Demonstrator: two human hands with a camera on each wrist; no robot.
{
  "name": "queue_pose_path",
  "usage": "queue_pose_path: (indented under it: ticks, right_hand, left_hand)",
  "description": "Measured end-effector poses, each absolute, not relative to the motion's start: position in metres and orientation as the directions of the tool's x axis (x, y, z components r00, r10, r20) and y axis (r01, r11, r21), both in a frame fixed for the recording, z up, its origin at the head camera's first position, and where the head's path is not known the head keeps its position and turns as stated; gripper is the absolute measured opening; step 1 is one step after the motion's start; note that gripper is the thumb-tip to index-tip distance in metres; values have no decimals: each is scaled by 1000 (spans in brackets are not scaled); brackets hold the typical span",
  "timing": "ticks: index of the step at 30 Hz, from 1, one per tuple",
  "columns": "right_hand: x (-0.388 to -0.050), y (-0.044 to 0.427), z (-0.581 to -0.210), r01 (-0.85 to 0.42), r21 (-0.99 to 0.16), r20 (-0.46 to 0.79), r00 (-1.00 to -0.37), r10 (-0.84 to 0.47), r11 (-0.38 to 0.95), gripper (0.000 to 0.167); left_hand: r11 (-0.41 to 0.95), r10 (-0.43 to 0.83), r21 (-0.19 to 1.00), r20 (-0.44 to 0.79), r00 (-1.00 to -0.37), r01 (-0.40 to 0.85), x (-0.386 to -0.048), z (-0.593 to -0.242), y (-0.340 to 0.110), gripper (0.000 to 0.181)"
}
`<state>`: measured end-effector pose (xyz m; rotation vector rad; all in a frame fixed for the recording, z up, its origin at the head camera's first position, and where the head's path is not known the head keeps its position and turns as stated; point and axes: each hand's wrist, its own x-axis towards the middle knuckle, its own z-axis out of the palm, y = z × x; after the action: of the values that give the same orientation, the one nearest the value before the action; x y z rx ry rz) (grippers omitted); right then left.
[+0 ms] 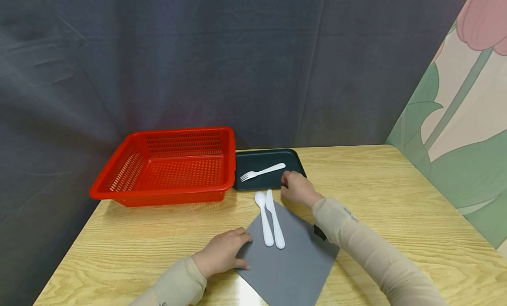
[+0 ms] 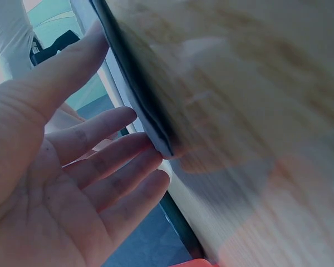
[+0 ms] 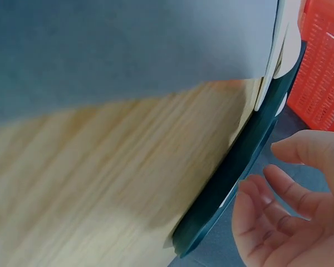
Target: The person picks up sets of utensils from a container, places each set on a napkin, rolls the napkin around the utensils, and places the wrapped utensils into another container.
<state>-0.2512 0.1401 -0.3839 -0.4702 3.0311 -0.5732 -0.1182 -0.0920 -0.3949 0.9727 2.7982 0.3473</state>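
Lower centre, the left hand (image 1: 222,253), fingers spread, rests by the grey sheet (image 1: 293,270), perhaps steadying it beneath spoon (image 1: 264,220) and knife (image 1: 276,222); mid-frame, the right hand (image 1: 299,189), loosely curved, empty, is at the tray (image 1: 257,157) (fork (image 1: 263,171) inside).

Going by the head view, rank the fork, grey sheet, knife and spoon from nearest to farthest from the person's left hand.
1. Grey sheet: right at the fingertips of the left hand.
2. Spoon: to the hand's right, partly on the sheet.
3. Knife: just right of the spoon.
4. Fork: farther forward, in the dark tray.
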Motion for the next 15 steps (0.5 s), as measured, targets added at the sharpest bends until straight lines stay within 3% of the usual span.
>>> queue_pose_path:
  ticks: [15]
  right_hand:
    - [-259, 135, -387, -280, -305, 48, -959, -279, 910, 11]
  left_hand:
    - [758, 632, 263, -66, -772, 597, -118, -396, -92, 54]
